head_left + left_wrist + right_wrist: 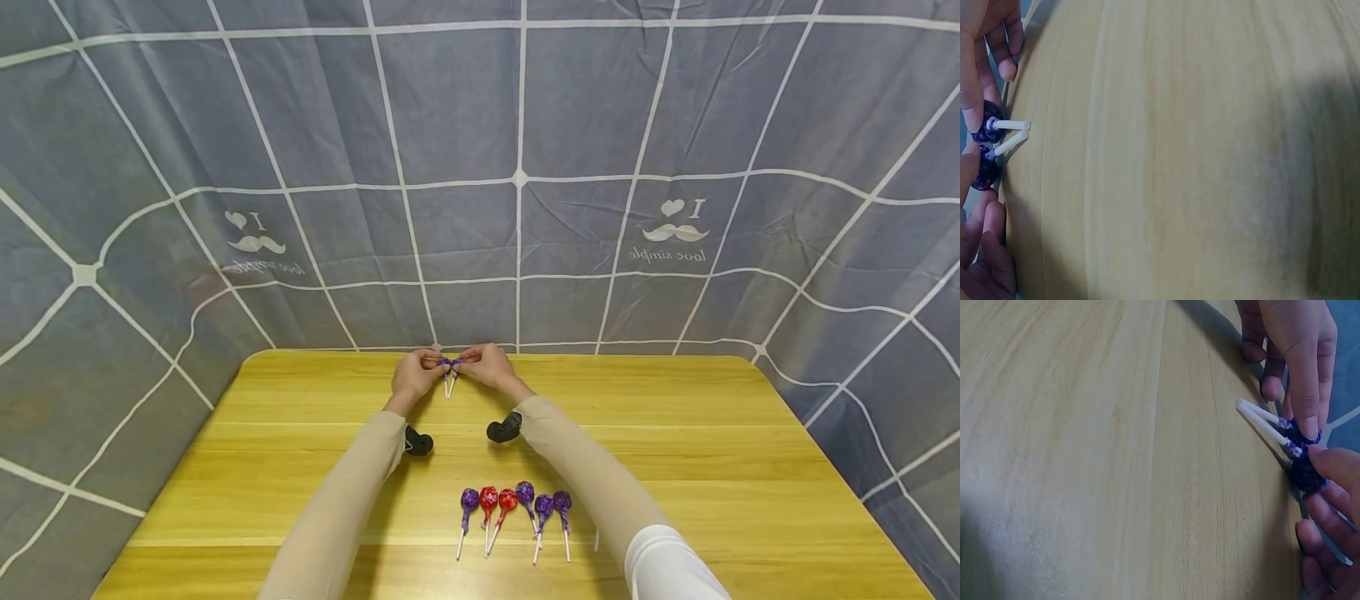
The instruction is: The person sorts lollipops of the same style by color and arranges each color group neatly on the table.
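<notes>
At the far table edge in the head view, my left hand (415, 375) pinches a purple-wrapped lollipop (985, 175) by its head between thumb and fingers. Close beside it, my right hand (489, 367) pinches a second purple lollipop (1307, 475) the same way. Both heads are side by side, partly covered by the fingertips. Their white sticks (447, 387) point back toward me and converge at the free ends in a narrow V.
Nearer on the wooden table (300, 467) lie several more lollipops, including a red one (488, 498) and a purple one (469, 500). Another white stick (596, 540) shows beside my right sleeve. A grey gridded cloth (465, 233) hangs behind the far edge.
</notes>
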`<act>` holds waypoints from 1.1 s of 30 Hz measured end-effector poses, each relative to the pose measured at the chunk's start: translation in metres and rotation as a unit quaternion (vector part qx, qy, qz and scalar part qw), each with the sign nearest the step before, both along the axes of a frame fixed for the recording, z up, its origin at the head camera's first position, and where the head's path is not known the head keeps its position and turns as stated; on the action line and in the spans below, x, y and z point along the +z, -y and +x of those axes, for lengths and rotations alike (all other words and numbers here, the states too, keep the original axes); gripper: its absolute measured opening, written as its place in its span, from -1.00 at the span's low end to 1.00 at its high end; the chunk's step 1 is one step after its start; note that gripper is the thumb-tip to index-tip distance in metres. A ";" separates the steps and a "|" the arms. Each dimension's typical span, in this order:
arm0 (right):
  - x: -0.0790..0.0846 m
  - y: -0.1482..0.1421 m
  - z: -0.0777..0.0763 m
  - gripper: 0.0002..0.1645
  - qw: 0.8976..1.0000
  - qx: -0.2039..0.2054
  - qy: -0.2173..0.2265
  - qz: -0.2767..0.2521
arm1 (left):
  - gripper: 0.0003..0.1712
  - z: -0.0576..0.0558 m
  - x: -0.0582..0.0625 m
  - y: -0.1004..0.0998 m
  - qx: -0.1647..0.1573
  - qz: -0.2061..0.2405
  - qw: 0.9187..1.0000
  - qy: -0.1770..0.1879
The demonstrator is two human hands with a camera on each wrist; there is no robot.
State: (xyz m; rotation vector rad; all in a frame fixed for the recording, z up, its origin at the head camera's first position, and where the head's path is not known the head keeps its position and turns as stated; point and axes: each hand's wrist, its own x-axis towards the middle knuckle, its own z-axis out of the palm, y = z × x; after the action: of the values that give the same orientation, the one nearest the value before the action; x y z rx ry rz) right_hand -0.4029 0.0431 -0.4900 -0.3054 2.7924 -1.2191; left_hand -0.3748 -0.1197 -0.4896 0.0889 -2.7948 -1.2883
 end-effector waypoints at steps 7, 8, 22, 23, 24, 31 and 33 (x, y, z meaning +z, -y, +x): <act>0.002 -0.002 0.000 -0.63 1.000 0.008 0.004 0.006 | -0.61 0.001 0.000 0.000 0.002 -0.003 1.000 0.001; 0.002 -0.002 0.000 -0.62 1.000 0.011 0.003 0.006 | -0.62 0.001 0.000 0.000 0.000 -0.003 1.000 0.002; -0.002 -0.011 -0.004 -0.57 0.997 0.061 0.000 -0.037 | -0.63 0.000 0.001 0.001 -0.008 -0.007 1.000 0.014; -0.002 -0.011 -0.004 -0.57 0.997 0.064 -0.003 -0.037 | -0.63 0.000 0.001 0.001 -0.007 -0.007 1.000 0.015; -0.002 -0.011 -0.003 -0.57 0.997 0.065 -0.005 -0.036 | -0.63 0.000 0.001 0.000 -0.007 -0.008 1.000 0.016; -0.002 -0.012 -0.002 -0.58 0.997 0.067 -0.007 -0.041 | -0.63 0.002 0.002 0.000 -0.009 -0.007 1.000 0.016; -0.001 -0.013 -0.001 -0.58 0.997 0.066 -0.005 -0.041 | -0.62 0.002 0.002 0.001 -0.008 -0.005 1.000 0.015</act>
State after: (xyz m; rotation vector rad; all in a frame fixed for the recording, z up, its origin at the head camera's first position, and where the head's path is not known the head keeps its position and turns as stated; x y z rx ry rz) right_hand -0.4036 0.0564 -0.4913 -0.4928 2.6860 -1.3055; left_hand -0.3730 -0.1205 -0.4880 0.0876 -2.8333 -1.2867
